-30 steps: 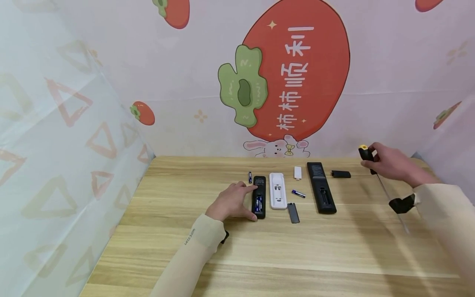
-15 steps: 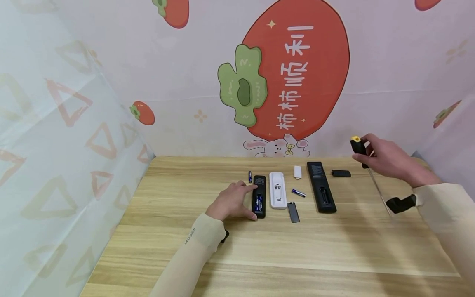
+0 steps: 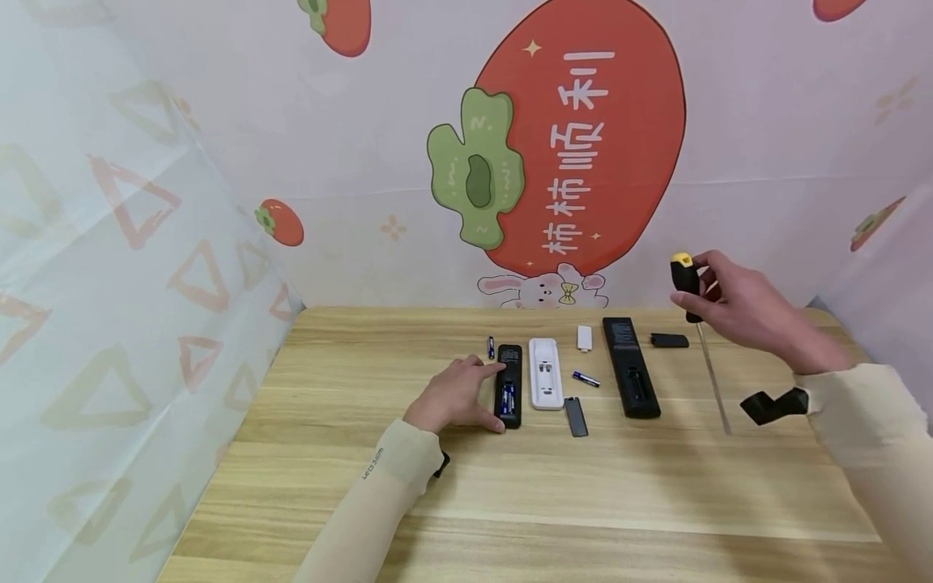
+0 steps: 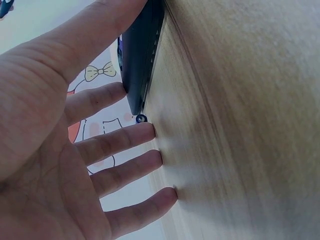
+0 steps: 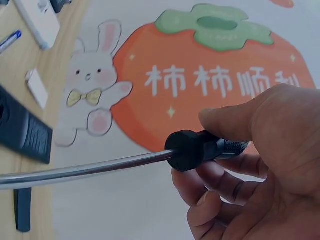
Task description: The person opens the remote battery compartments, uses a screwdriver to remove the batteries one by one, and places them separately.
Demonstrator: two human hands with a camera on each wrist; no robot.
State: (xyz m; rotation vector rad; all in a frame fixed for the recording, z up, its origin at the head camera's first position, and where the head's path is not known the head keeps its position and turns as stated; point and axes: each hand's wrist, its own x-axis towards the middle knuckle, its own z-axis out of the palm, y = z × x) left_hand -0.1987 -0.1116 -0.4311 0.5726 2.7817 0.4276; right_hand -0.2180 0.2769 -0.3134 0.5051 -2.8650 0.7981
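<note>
My left hand rests against the left side of a small black remote control, whose uncovered compartment holds blue batteries. Index finger and thumb touch the remote; in the left wrist view the other fingers are spread, their tips at the table. In my right hand, a screwdriver with a black-and-yellow handle is gripped above the table's right side. Its long metal shaft slants downward in the head view. Left of this hand lies a larger black remote with its battery compartment uncovered.
Between the black remotes lie a white remote, a blue battery, a dark cover and a white cover. Another battery lies behind the small remote. A black cover sits near the table's back edge.
My right hand has moved left and upward in the head view with the screwdriver, whose shaft now hangs more upright. The left hand and the remotes have stayed where they were.
</note>
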